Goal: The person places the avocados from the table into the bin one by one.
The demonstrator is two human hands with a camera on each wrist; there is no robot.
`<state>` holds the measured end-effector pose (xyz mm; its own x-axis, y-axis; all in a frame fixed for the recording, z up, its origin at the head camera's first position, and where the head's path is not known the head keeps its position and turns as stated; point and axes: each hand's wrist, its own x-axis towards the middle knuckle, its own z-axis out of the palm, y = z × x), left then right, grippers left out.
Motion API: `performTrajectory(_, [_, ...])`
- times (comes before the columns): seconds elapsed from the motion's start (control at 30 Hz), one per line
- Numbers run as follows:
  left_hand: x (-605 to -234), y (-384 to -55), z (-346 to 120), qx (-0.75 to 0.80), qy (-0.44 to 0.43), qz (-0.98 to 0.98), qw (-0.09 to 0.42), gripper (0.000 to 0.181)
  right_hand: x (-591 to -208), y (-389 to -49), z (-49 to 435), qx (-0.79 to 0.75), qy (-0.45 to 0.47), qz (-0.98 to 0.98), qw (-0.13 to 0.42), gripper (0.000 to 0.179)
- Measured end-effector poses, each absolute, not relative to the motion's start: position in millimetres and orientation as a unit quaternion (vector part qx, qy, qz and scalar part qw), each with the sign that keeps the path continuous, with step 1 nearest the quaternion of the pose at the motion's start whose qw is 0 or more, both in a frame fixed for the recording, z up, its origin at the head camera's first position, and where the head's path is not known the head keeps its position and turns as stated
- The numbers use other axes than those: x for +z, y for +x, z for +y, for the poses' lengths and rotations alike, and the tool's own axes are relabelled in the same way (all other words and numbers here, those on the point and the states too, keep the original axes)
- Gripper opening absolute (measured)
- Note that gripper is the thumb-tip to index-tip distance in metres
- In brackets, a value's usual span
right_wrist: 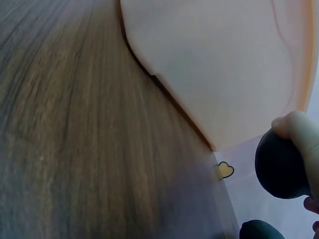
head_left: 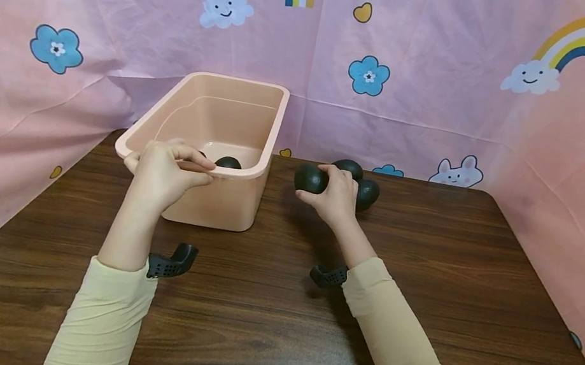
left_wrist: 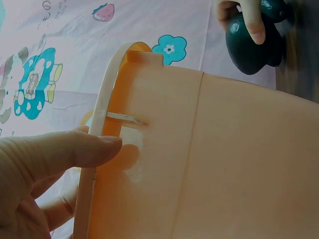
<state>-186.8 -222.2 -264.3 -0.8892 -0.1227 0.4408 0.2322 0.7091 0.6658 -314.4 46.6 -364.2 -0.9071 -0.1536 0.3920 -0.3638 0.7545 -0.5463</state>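
On the left stands a pink plastic bin (head_left: 219, 202), its near rim pinched between the thumb and fingers of my left hand (head_left: 163, 174). The left wrist view shows the thumb (left_wrist: 99, 149) over the rim's edge. Inside the bin, a dark green avocado (head_left: 229, 162) shows partly above the near rim, with a sliver of another dark thing beside it. To the right of the bin, my right hand (head_left: 337, 198) grips an avocado (head_left: 310, 179) between thumb and fingers. Behind that hand are two more avocados, one farther back (head_left: 349, 166) and one to the right (head_left: 368, 195), both partly hidden.
A dark brown wooden table (head_left: 244, 329) lies under everything. Pink printed cloth (head_left: 429, 57) hangs along its back and both sides. Each wrist wears a black camera mount, one on the left (head_left: 173, 261) and one on the right (head_left: 328, 276).
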Motion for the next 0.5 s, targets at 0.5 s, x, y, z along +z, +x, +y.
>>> performTrajectory(0.5, [-264,-186,-222,-0.375,-0.029,-0.896,0.235,0.017,-349,-308,44,0.346,0.149,-0.907,0.187,0.068])
